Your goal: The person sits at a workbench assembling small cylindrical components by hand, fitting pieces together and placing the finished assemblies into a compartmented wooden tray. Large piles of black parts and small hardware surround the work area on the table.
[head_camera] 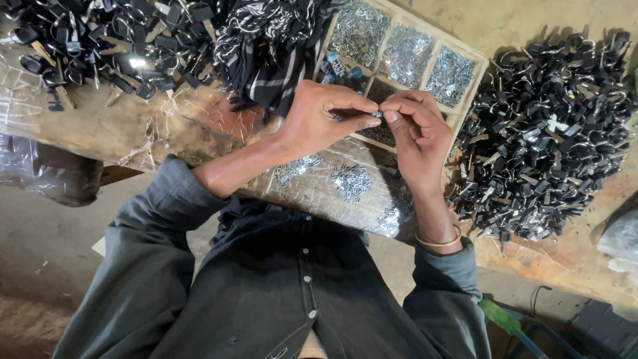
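Note:
My left hand (322, 118) and my right hand (417, 129) meet fingertip to fingertip above the workbench. Together they pinch a small silver metal part (377, 114); its shape is too small to tell. A gold bangle (440, 241) sits on my right wrist. Just behind my hands lies a wooden compartment tray (473, 56) with heaps of tiny silver parts in its sections. Below my hands, small heaps of silver parts (351, 181) lie on a clear plastic sheet (199, 123).
A large pile of black key heads with metal blades (551, 126) covers the bench at the right. Another such pile (100, 43) lies at the upper left. A black-and-white striped cloth (272, 40) lies beside the tray. A plastic bag (46, 171) hangs at the left edge.

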`<state>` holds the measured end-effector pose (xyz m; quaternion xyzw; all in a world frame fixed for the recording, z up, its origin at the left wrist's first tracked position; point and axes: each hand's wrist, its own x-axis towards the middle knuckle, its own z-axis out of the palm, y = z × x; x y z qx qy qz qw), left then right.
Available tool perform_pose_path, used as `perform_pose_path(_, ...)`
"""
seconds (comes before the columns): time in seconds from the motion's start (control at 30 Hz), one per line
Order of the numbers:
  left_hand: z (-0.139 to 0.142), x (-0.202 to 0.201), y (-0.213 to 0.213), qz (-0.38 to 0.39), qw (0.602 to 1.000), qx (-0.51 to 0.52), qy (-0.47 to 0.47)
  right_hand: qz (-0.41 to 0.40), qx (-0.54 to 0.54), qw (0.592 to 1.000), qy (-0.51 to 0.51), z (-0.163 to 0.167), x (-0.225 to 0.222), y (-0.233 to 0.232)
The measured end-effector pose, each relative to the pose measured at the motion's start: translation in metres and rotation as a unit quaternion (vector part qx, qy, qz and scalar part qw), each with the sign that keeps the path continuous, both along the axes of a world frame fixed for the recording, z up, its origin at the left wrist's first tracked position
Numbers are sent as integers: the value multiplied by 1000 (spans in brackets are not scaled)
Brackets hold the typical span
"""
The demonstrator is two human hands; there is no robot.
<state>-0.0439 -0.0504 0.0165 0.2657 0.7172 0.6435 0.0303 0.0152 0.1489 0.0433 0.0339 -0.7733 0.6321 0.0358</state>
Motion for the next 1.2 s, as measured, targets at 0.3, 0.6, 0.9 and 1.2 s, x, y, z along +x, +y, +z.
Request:
perform_pose_path(0.3, -2, -1, 0, -4, 1000, 0, -10, -24, 107, 990, 84, 2, 1, 8)
perform_pose_path(0.6, -1, -1, 0, -2, 1000, 15, -10, 5, -82, 996, -17, -4, -2, 6)
perform_pose_path(0.9, -2, -1, 1, -1, 1000, 10, -18, 6, 116, 991, 68, 7, -1, 3)
perform_pose_path(1.2, 0, 0, 0, 2, 1000, 14, -24, 7, -7, 1000, 4, 0, -1, 4)
